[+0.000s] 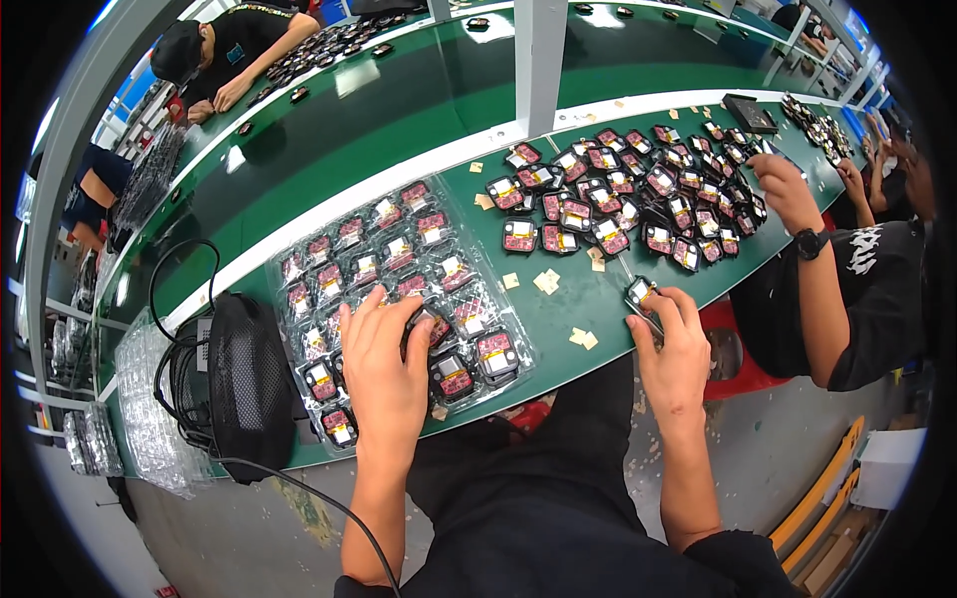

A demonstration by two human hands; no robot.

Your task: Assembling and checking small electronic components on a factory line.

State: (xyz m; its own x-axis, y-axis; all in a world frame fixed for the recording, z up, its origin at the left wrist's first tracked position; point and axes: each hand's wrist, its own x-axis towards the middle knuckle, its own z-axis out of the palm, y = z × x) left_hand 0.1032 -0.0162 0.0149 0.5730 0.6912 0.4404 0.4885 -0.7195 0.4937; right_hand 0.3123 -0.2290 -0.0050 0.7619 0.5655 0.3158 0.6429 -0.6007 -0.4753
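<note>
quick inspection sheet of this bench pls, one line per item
Surface: green bench mat, white far edge.
Job's things: clear plastic blister tray of small black square modules; one black module apart.
Clutter: loose pile of modules; tan paper squares.
Grippers: left hand pressing on tray; right hand pinching the single module.
Cables: black cable by black mesh pouch.
Surroundings: co-worker's arm reaching into the pile.
</note>
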